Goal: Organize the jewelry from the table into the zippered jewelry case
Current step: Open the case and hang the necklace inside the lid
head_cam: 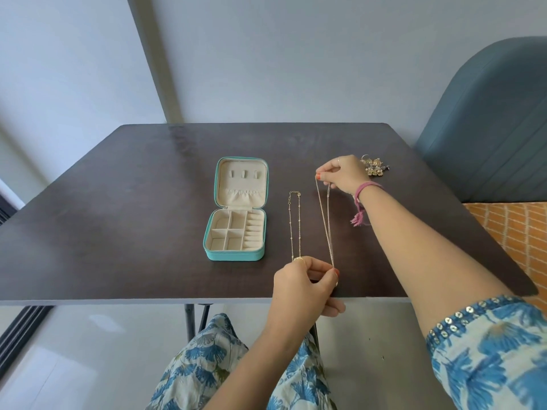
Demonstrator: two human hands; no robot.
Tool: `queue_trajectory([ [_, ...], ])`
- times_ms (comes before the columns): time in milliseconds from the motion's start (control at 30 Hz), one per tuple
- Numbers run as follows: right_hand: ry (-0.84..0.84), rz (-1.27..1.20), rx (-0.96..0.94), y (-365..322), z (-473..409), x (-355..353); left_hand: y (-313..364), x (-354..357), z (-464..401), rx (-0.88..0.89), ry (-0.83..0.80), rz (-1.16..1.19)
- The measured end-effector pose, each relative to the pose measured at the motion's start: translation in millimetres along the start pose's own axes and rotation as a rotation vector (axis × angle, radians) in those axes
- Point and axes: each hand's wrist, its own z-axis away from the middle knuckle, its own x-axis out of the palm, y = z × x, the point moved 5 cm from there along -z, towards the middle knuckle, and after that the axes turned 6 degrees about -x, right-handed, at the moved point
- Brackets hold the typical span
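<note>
I watch the right hand [343, 174] and left hand [307, 284] pinch a thin chain [324, 223] taut between far and near, likely straightening it for the open jewelry case [236, 214] lying left, beyond the beaded necklace [295, 223].

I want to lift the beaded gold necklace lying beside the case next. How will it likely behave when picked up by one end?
The beaded necklace is a very fine chain, so it will probably hang limp and feel almost weightless. Its two strands lie close together, so they may twist or tangle. The chain stretched between the left hand and right hand only looks straight because both pinch it taut.
</note>
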Motion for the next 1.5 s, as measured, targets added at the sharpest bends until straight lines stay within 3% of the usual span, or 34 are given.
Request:
queue_trajectory([
  [467, -0.071, 0.207, -0.117, -1.8, -8.6, 11.7, 14.7, 2.3, -5.1, 0.125, 0.052, -0.316],
  [1000, -0.102, 0.133, -0.108, 6.8, -15.9, 12.6, 20.3, 5.3, -4.2, 0.264, 0.151, -0.565],
  [1500, -0.092, 0.090, -0.085, 11.7, -16.2, 13.4, 16.2, 2.7, -1.6, 0.345, 0.208, -0.653],
])
